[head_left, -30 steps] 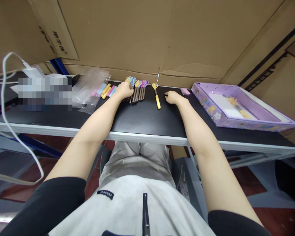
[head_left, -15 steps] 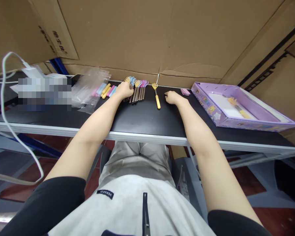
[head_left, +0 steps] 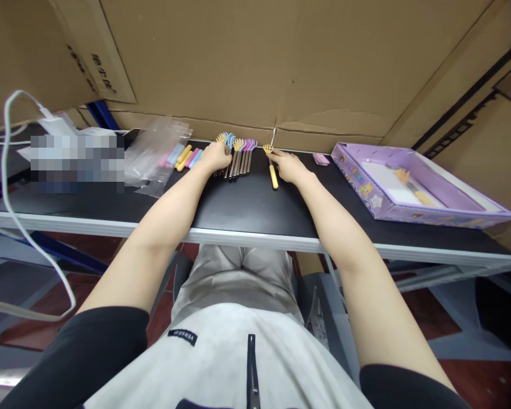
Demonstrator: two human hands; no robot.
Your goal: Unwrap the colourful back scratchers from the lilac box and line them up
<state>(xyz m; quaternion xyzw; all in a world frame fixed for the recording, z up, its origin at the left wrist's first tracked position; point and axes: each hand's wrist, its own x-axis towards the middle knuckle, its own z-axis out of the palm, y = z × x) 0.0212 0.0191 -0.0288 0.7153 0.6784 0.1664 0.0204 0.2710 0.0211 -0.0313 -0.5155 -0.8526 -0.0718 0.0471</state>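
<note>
A back scratcher [head_left: 274, 176] with a yellow claw, a metal rod and a yellow handle lies upright in view on the black table. My right hand [head_left: 290, 167] is over its right side, fingers stretched toward the rod just below the claw and seemingly touching it. To the left, my left hand [head_left: 215, 157] rests closed on the left end of a row of metal rods [head_left: 239, 163] with yellow, blue and purple claws. What its curled fingers hold is hidden. Left of that hand lie several loose coloured handles [head_left: 184, 157], yellow, pink and blue.
A purple open box [head_left: 434, 217] at the right holds another yellow back scratcher [head_left: 415, 187]. A small pink packet [head_left: 321, 159] lies beside it. Clear plastic bags [head_left: 151, 159] and a white cable [head_left: 8, 187] are at the left. Cardboard [head_left: 247, 68] walls the back.
My right hand has moved left from the bare table to the yellow back scratcher, and its fingers have stretched out. My left hand and the row of rods have stayed put.
</note>
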